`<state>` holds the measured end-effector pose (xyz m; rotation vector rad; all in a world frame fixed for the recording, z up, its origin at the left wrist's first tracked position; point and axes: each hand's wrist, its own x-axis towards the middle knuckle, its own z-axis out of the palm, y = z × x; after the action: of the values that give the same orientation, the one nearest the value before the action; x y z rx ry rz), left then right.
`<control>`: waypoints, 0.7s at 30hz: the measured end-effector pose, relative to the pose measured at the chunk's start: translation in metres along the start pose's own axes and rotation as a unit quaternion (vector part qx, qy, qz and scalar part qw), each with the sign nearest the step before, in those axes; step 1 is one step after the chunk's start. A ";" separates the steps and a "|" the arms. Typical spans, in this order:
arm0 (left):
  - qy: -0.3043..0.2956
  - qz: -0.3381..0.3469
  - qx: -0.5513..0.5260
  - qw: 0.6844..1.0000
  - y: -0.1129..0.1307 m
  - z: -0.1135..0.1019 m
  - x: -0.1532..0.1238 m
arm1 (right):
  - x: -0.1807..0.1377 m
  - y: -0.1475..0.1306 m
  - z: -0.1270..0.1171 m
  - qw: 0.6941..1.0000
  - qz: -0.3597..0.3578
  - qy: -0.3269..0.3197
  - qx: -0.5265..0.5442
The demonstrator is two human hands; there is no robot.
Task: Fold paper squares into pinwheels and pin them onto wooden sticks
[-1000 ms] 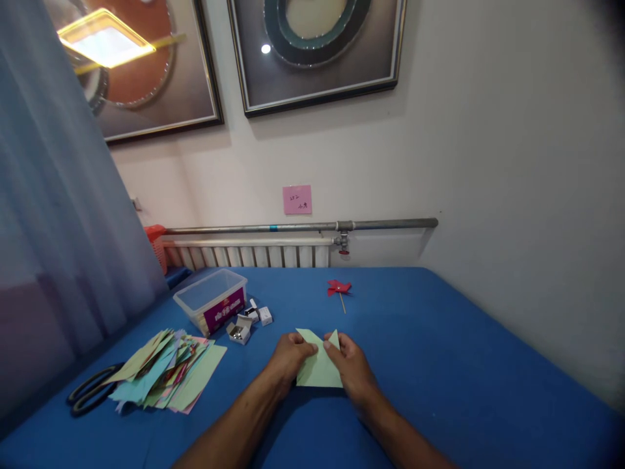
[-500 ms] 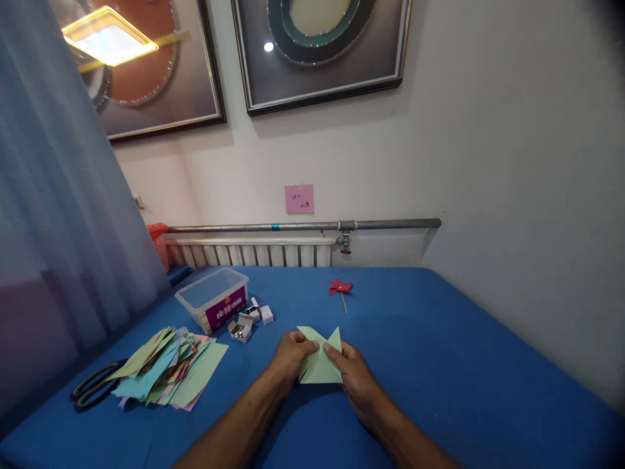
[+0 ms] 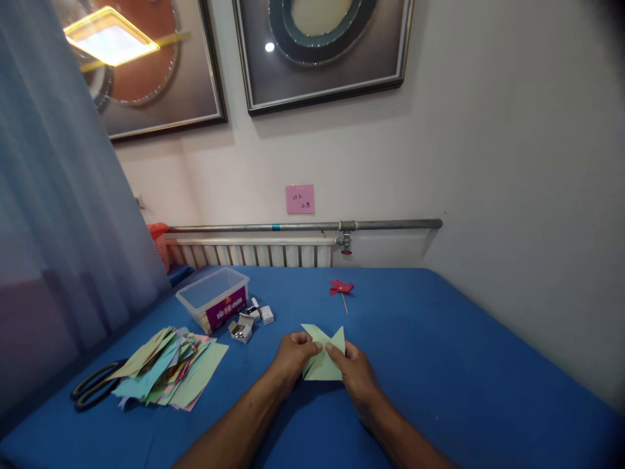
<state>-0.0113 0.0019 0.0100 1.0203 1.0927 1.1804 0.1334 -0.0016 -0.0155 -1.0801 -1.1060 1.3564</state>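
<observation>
A pale green sheet of paper [image 3: 323,370] is held between my two hands above the blue table, with its upper corners standing up as points and slits or folds running toward its middle. My left hand [image 3: 294,357] grips its left side, thumb on the front face and fingers curled behind. On the right edge, my right hand [image 3: 357,372] pinches it the same way, its thumb near the centre. Both thumb tips almost meet there. Farther back lies a red paper pinwheel [image 3: 340,287] on a thin stick.
At left, a heap of coloured paper sheets [image 3: 168,368] partly covers black-handled scissors [image 3: 95,385]. Behind it stand a clear plastic box [image 3: 215,296] with a purple label and small white boxes [image 3: 241,327], one open with small metallic items. A curtain [image 3: 73,182] hangs along the left.
My hands and the green paper have shifted very slightly to the right, and the paper tilts a little differently. Both hands keep their grip; everything else stays put.
</observation>
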 end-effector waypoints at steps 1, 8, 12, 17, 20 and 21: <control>-0.003 -0.001 0.008 1.000 -0.001 0.000 0.001 | 0.001 0.000 0.000 1.000 -0.002 0.000 -0.002; 0.014 -0.011 0.047 0.999 -0.004 -0.002 0.005 | 0.002 0.001 -0.001 1.000 -0.001 -0.003 -0.021; 0.013 -0.017 0.050 0.999 -0.005 -0.002 0.006 | 0.000 -0.003 -0.001 1.000 0.001 -0.007 -0.021; 0.022 -0.021 0.033 0.999 -0.006 0.000 0.006 | -0.002 -0.005 -0.002 1.000 -0.006 -0.010 -0.014; 0.021 -0.024 0.014 0.999 -0.007 0.001 0.007 | -0.003 -0.005 -0.002 1.000 -0.001 -0.014 -0.013; 0.018 -0.026 0.012 0.999 -0.006 0.001 0.006 | -0.003 -0.006 -0.002 1.000 0.001 -0.017 -0.012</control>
<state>-0.0086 0.0074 0.0036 0.9856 1.1575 1.1508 0.1363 -0.0041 -0.0101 -1.0796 -1.1495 1.3693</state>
